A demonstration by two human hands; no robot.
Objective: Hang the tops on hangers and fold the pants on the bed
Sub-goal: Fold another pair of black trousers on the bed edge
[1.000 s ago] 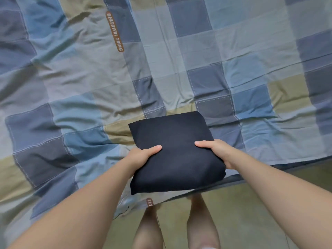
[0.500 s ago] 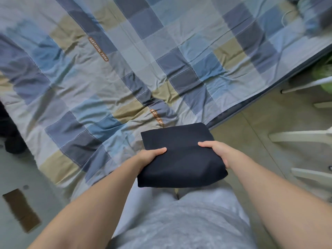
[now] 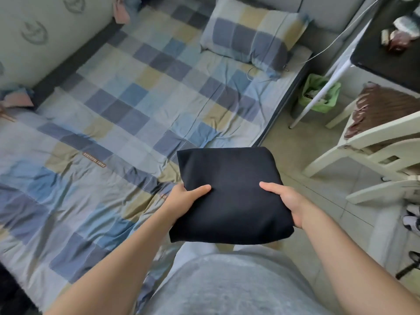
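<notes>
Pants (image 3: 229, 173), folded squarish, between left hand (image 3: 181, 198), right hand (image 3: 286, 200).

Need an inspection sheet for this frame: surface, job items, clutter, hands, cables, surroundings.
Surface: bed, rumpled, checked; pillow at its head.
Job's things: folded dark garment held over the bed's edge, not resting; no hangers seen.
Clutter: pink-blue cloth at the bed's left edge.
Grippers: left hand and right hand grip the garment's sides, thumbs on top.
Cables: white cable runs towards the pillow.
Surroundings: green bin, white chair, dark desk, shoes on floor.
</notes>
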